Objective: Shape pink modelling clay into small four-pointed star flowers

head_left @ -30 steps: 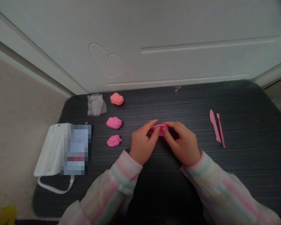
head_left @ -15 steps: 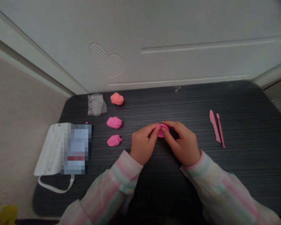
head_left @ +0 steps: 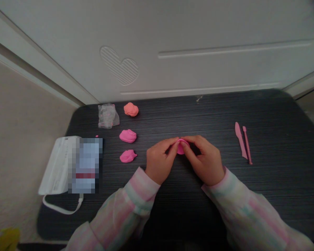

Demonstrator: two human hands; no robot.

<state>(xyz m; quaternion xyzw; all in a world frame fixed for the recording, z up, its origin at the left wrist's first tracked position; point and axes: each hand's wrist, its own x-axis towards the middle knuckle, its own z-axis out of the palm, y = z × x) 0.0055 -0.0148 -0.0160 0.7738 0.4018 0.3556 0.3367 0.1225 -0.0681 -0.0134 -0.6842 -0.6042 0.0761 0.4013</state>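
Around the middle of the dark surface (head_left: 277,139), a pink clay piece (head_left: 181,149) is pinched in the fingers of the left hand (head_left: 160,161) and right hand (head_left: 206,161). Clay lumps (head_left: 128,136) sit left, pink knife (head_left: 240,140) right, both pretty near; more room out front, up to the white panel (head_left: 199,28).

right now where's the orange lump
In the head view, the orange lump sits at the back left of the table, just right of the clear plastic bag and behind a pink lump.
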